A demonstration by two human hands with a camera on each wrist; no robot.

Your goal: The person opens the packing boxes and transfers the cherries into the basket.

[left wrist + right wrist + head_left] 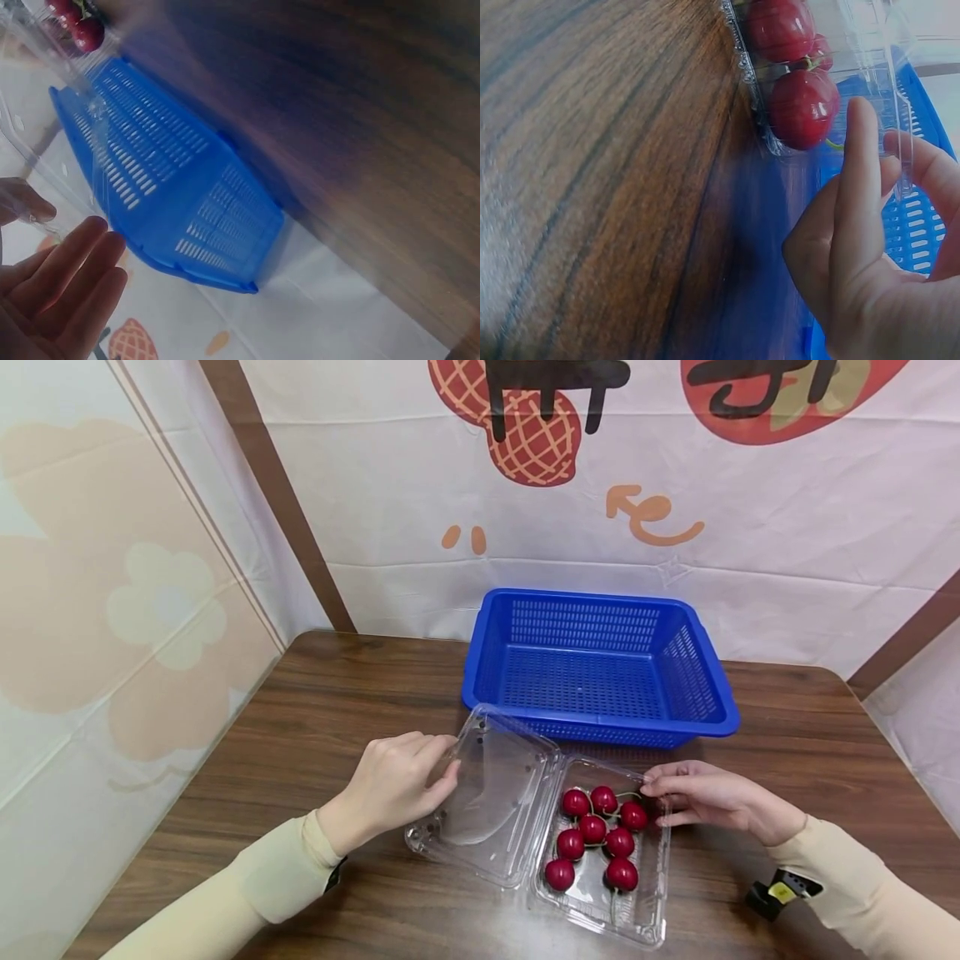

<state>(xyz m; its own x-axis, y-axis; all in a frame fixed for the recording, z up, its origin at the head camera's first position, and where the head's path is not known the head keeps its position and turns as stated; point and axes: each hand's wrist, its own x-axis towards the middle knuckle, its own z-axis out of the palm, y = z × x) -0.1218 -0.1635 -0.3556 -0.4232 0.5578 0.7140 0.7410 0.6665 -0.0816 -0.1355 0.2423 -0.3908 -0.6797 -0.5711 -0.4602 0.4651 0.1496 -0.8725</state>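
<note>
A clear plastic clamshell container lies unfolded on the table, its lid [487, 814] tilted up on the left and its base [654, 906] on the right. Several dark red cherries [592, 829] with green stems sit in the base. My left hand [401, 785] pinches the outer edge of the lid between thumb and fingers. At the far right corner of the base, my right hand [720, 800] pinches the rim; in the right wrist view, the fingers [859, 195] lie against the clear wall close to a cherry [804, 109].
A blue perforated plastic basket [585, 720] stands just behind the clamshell, with nothing inside it. The brown wooden table [330, 710] ends at a white printed curtain [390, 502] at the back. Another curtain hangs along the left side.
</note>
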